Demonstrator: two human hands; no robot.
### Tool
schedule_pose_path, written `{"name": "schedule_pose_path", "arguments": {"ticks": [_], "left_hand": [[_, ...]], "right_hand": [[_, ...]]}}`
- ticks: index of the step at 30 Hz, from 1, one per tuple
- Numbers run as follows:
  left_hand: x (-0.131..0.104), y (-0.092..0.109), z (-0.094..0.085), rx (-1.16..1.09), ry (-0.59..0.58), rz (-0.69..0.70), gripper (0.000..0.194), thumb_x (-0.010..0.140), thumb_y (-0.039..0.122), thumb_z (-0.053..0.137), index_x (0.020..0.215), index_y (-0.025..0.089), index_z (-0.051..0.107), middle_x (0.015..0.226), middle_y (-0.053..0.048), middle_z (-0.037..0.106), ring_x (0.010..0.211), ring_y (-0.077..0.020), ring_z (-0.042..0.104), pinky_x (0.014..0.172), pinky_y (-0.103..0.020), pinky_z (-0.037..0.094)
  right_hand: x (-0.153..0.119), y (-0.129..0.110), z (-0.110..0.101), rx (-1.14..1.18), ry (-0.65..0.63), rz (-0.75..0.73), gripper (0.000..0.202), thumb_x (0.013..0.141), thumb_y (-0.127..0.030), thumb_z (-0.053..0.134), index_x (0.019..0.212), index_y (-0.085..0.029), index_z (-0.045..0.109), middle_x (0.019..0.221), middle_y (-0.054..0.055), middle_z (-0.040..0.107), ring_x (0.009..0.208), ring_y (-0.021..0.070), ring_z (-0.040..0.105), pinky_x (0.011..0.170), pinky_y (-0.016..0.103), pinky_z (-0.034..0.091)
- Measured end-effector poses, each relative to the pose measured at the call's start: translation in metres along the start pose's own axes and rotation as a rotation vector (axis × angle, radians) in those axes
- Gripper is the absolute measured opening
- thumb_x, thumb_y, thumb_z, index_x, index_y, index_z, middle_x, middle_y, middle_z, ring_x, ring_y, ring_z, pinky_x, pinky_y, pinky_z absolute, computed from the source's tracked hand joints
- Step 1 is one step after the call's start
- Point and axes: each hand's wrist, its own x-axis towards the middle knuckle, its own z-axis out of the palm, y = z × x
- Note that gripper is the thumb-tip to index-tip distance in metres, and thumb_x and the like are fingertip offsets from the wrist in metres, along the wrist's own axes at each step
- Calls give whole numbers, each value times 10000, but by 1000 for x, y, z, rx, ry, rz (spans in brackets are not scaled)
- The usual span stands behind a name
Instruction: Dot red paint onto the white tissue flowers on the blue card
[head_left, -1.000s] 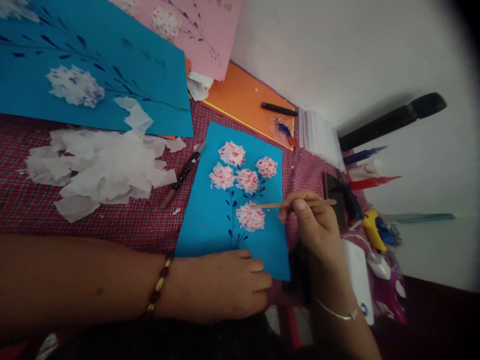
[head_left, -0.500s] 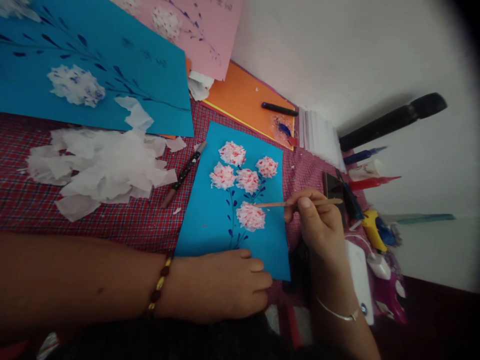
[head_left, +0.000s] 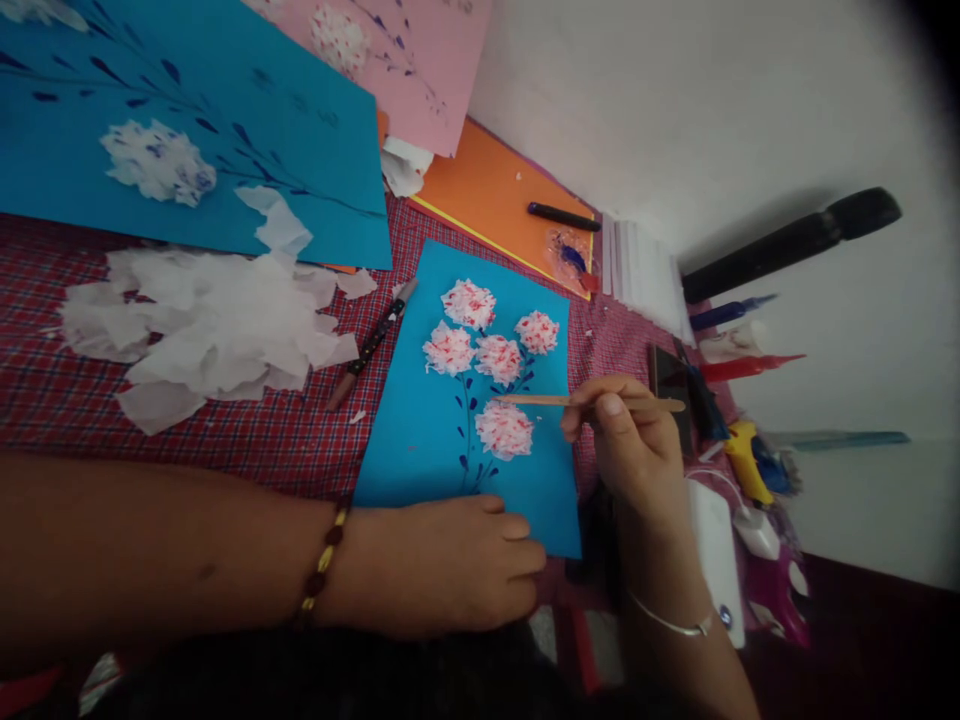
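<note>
Tip of stick (head_left: 536,400) shifted: half a second ago it lay over the upper right of the nearest flower (head_left: 505,432); now it has gone left and slightly farther from the body, to that flower's far rim. Right hand (head_left: 636,440) went with it by a small amount; the whole view drifted a little too, so the displacement of the surroundings is put down to the camera. Grip, right: thumb and fingers pinched firmly around the stick's middle, rear end projecting past the hand. Contact between tip and petals: cannot tell from this angle. Left hand (head_left: 457,565): palm down across the near edge of the blue sheet (head_left: 405,440), posture unchanged; fingers loosely curled, underside hidden, so cannot tell how far they close; nothing visible in them. Location: nearest flower is on the blue sheet, closer to the body than the four other flowers (head_left: 469,303), dark leaves (head_left: 463,463) beside it. All five are white with red flecks. White scraps (head_left: 232,320) are heaped to the left, apart from both hands. Judgement: a small adjustment along the rim; work seems centred on this one flower, left hand probably steadying the sheet
</note>
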Motion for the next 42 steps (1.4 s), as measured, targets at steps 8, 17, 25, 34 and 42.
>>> {"name": "schedule_pose_path", "arguments": {"ticks": [8, 17, 25, 34, 42], "left_hand": [[0, -1, 1, 4, 18, 6, 41, 839, 188, 653, 831, 176, 615, 875, -15, 605, 827, -166, 520, 670, -331, 412], [1, -1, 2, -1, 45, -3, 52, 837, 181, 656, 805, 179, 615, 854, -19, 603, 814, -167, 529, 660, -325, 403], [0, 0, 3, -1, 76, -6, 72, 817, 186, 682, 800, 179, 613, 860, -20, 606, 821, -168, 528, 662, -328, 409], [0, 0, 4, -12, 83, -2, 79, 808, 178, 692, 789, 175, 615, 853, -19, 604, 826, -167, 526, 656, -325, 395], [0, -1, 2, -8, 68, 4, 64, 827, 173, 671, 802, 172, 612, 845, -17, 610, 804, -164, 528, 653, -321, 395]], "right_hand": [[-1, -1, -1, 71, -20, -12, 206, 939, -323, 520, 837, -204, 654, 664, 0, 611, 602, 123, 562, 575, 268, 439], [-6, -8, -6, -15, -123, 61, 145, 929, -238, 533, 886, -224, 670, 656, -12, 609, 613, 125, 558, 569, 264, 420], [-7, -11, -7, -35, -169, 97, 133, 916, -273, 552, 870, -229, 669, 647, -5, 600, 610, 139, 555, 562, 277, 430], [-8, -12, -10, -34, -196, 81, 141, 929, -243, 536, 892, -232, 671, 655, -13, 600, 614, 123, 551, 559, 266, 423], [-10, -19, -12, -34, -191, 81, 144, 931, -232, 525, 880, -226, 660, 645, -16, 585, 593, 121, 529, 538, 266, 404]]}}
